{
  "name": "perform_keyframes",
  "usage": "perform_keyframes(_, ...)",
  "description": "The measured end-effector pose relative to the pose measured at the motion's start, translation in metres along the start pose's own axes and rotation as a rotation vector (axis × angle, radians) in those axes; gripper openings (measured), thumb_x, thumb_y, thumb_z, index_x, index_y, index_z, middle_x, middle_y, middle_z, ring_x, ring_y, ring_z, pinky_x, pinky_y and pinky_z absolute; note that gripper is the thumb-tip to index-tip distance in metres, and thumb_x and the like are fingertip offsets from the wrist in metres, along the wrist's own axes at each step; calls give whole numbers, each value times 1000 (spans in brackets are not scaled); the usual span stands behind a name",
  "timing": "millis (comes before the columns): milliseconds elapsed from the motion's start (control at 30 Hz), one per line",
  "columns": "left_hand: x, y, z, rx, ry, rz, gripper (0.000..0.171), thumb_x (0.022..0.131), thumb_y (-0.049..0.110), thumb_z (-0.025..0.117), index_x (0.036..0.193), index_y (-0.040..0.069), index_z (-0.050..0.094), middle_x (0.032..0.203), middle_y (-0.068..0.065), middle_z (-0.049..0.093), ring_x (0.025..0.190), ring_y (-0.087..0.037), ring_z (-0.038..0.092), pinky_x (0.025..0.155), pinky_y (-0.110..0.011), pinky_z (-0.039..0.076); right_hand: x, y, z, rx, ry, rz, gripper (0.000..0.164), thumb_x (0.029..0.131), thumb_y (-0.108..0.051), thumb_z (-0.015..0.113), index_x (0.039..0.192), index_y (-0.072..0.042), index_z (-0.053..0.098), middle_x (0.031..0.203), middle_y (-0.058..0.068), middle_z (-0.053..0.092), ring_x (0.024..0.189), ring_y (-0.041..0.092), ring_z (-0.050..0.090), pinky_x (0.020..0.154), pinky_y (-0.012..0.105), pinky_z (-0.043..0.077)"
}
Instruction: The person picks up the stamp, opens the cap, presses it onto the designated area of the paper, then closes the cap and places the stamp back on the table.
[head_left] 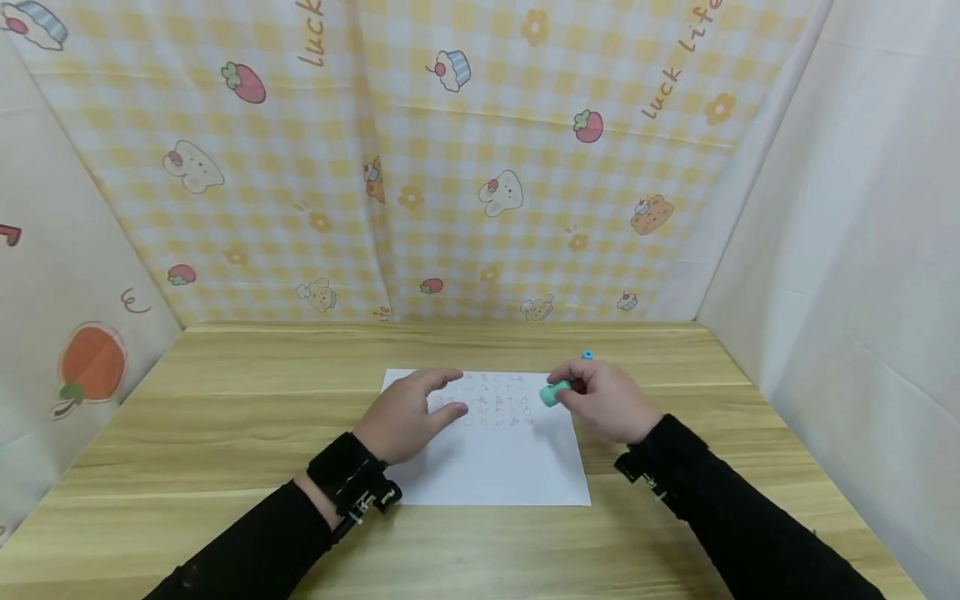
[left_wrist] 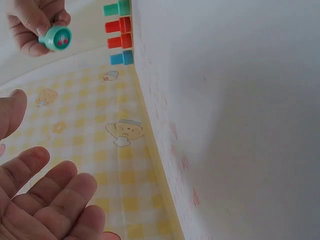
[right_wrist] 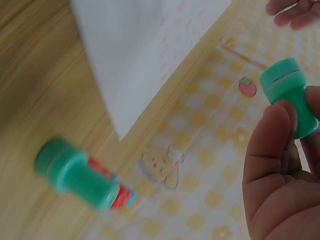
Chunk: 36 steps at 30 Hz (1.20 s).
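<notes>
My right hand [head_left: 609, 404] pinches a small green toy stamp [head_left: 553, 393] between thumb and fingers, above the paper's right edge. In the left wrist view the stamp's round end [left_wrist: 62, 38] faces the camera and shows a small red picture. The right wrist view has the stamp [right_wrist: 290, 80] tilted, its wide end up. Over the left part of the white paper [head_left: 487, 475] hovers my left hand [head_left: 408, 417], fingers spread and holding nothing. Rows of small reddish stamp marks [head_left: 498, 400] cover the paper's upper part, some hidden by the left hand.
Beyond the right hand stands a row of stamps: a green one [left_wrist: 117, 8], two red ones [left_wrist: 117, 26] and a blue one [left_wrist: 121, 58]. My right hand hides most of them in the head view. A yellow checked curtain [head_left: 450, 208] hangs behind the wooden table [head_left: 247, 400].
</notes>
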<state>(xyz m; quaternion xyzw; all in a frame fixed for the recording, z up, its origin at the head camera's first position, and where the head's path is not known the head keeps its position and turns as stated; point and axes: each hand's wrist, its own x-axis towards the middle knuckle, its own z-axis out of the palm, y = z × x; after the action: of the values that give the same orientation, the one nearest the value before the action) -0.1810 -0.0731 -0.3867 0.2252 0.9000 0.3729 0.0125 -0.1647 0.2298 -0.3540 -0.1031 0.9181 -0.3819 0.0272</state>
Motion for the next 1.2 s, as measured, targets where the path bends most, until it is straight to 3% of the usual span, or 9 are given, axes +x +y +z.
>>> perform_keyframes(200,0,-6,-5,65,-10,-1,55,101,36,71,148,11,58,152,-7,60,145,-30,54,117,-51,47,-10,16,-18,-45,2,34,15,101,-5,65,115,0,68,100,9,70,85,18,59,65,22,50)
perform_keyframes(467,0,-15,-10,135,-34,1,59,103,37,69,152,8,54,158,-13,54,145,-34,53,118,-53,45,-23,34,-33,-186,-1,57,2,96,-8,71,98,-7,72,90,4,68,80,18,56,66,25,48)
perform_keyframes(767,-2,-19,-12,181,-40,-19,60,103,36,69,153,8,52,160,-17,49,143,-37,54,117,-56,45,-27,45,-29,-326,-1,119,9,92,-3,74,96,-6,66,87,4,65,79,19,57,70,32,48)
perform_keyframes(1200,-4,-21,-12,208,-54,-40,62,102,36,70,153,7,52,161,-19,47,152,-40,43,122,-60,38,-27,51,-20,-362,-39,115,11,93,-6,77,93,-9,66,88,2,65,80,19,56,72,34,49)
